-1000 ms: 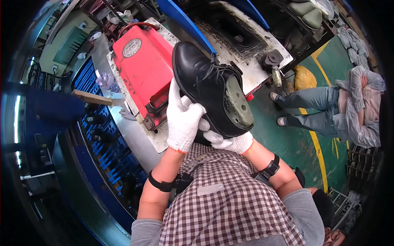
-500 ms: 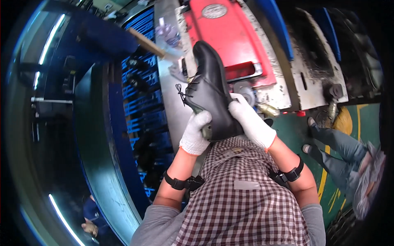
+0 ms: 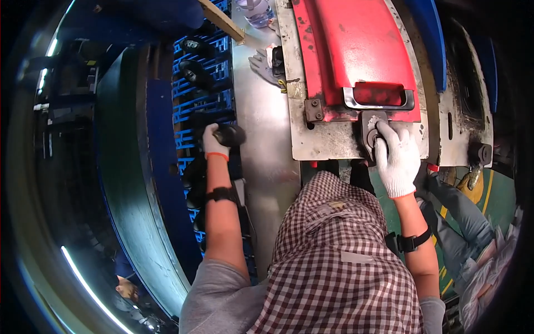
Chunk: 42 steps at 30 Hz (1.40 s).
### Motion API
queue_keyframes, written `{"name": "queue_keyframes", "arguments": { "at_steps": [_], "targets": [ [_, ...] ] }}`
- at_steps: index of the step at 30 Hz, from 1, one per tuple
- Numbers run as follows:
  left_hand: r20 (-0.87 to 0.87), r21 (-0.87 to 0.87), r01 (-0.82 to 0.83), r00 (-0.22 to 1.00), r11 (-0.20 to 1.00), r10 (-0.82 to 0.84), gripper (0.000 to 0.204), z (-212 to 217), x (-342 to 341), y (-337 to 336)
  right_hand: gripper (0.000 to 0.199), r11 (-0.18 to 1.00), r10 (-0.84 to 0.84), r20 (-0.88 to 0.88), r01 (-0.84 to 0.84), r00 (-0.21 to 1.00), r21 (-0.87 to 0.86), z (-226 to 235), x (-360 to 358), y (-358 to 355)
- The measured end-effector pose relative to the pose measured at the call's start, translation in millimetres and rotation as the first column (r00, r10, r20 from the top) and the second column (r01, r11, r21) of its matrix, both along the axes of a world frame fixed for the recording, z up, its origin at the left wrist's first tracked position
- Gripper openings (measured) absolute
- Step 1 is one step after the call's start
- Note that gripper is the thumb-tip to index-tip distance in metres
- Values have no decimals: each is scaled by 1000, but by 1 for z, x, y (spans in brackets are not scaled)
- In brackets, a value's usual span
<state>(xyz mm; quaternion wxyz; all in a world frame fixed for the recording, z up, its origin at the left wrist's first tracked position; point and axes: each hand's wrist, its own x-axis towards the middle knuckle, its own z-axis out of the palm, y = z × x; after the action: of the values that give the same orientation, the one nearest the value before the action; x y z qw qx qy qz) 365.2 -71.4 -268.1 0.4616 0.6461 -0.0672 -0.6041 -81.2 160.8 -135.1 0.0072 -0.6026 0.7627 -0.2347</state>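
My left hand (image 3: 214,143), in a white knit glove with an orange cuff, is closed on a black shoe (image 3: 231,134) over the blue rack. Most of its fingers are hidden, and the shoe is seen end-on. On the right, my gloved right hand (image 3: 400,158) has its thumb and fingers around a dark metal latch (image 3: 371,132) with a round knob. That latch sits at the near end of a red padded lid (image 3: 364,44), just below its metal-rimmed handle opening (image 3: 381,106). Beneath the lid lies a worn pale metal plate (image 3: 334,146).
A blue slatted rack (image 3: 183,133) with several black shoes stands left of a steel counter (image 3: 261,183). Grey gloves (image 3: 264,67) and a clear jug (image 3: 256,12) lie farther up. Another metal plate (image 3: 448,122) is at right; a person's legs (image 3: 459,206) show beyond.
My hands have parted. The black lace-up shoe, held in both hands before, is now with my left hand over the rack. My right hand has moved right, onto the latch.
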Motion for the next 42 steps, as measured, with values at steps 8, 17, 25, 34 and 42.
{"name": "queue_keyframes", "arguments": {
  "at_steps": [8,17,25,34,42],
  "targets": [
    [823,266,-1,521,964,-226,95,-57,46,-73,34,1000,-4,-33,5,999,15,-3,2,-5],
    [582,-167,-258,753,951,307,68,-63,-12,62,35,999,-24,-42,25,999,31,-6,5,-6],
    [63,38,-439,897,897,437,73,-95,155,29,35,1000,-1,-65,3,998,30,-8,4,-5],
    [-126,-70,-419,904,905,408,35,-66,123,81,31,1000,-19,-77,19,997,-13,-8,5,-9],
    [-438,-432,165,821,887,-366,112,97,-73,178,27,998,-66,25,66,998,-16,3,-2,-5]
  ]
}}
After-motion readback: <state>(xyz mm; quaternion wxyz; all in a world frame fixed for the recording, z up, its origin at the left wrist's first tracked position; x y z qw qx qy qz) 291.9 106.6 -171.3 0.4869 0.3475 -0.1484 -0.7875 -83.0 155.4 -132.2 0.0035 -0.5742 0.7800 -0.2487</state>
